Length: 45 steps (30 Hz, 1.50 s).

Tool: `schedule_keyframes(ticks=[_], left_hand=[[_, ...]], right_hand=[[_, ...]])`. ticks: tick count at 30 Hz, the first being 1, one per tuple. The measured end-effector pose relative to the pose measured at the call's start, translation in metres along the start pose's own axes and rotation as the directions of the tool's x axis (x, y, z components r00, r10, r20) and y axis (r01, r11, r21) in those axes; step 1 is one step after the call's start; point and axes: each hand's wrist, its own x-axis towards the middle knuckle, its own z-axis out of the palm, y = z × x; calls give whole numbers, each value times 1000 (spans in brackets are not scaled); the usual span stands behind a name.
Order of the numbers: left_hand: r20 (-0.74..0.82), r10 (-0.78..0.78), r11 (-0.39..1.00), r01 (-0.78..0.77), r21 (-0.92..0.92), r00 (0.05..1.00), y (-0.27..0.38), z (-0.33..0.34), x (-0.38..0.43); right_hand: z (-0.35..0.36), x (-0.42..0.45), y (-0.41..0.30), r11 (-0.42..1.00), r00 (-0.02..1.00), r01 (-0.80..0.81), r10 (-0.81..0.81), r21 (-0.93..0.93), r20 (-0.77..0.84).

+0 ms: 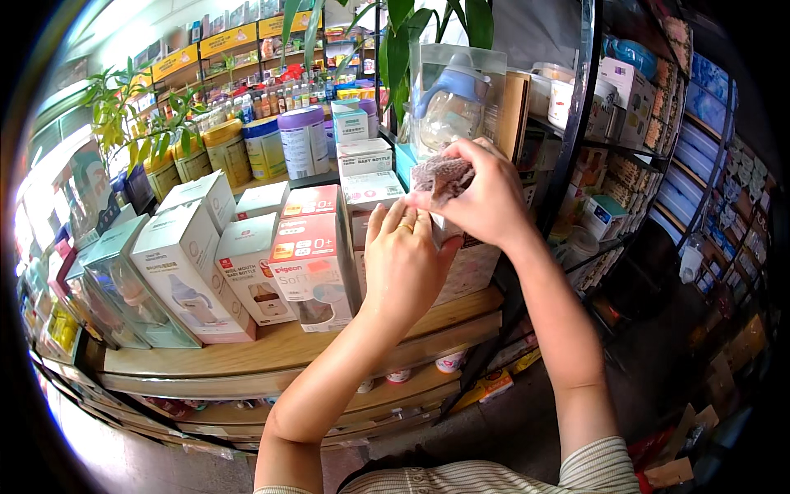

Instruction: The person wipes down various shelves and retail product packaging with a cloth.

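Observation:
My right hand (494, 191) holds a bunched brownish-grey cloth (441, 176) over the back of the shelf row. Below it, my left hand (401, 259), with a ring on one finger, lies over a mostly hidden carton (442, 227), its fingers across the top and its thumb at the right side. Left of that hand stands a pink-and-white Pigeon bottle box (308, 265). Behind the cloth, a clear package (457, 105) shows a bottle with a blue handled top. Another baby bottle box (365, 157) sits behind my left fingers.
White bottle boxes (191, 278) and a wide-mouth bottle box (256, 265) line the wooden shelf (247, 364). Several tins (302, 142) stand behind. Black-framed shelving (571, 142) rises at the right. Potted plant leaves (401, 43) hang over the back, and cardboard pieces (673, 472) lie low at the right.

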Motion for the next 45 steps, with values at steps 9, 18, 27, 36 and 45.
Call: schedule_keyframes(ticks=[9,18,27,36,45], left_hand=[[-1,-46,999,46,16,999,-1,2,0],[68,-56,998,55,21,996,-5,-7,0],[147,233,899,-156,-409,961,4,-84,-58],[322,276,778,-14,-628,905,-60,-183,-116],[231,136,760,48,-648,963,-105,-210,-143]], right_hand=[[-19,23,0,662,865,-501,383,557,323],[-58,57,9,152,844,-339,485,928,229],[63,127,-29,987,894,-157,161,-44,417],[163,133,18,863,771,95,252,-497,585],[155,100,-11,870,806,141,176,-472,566]])
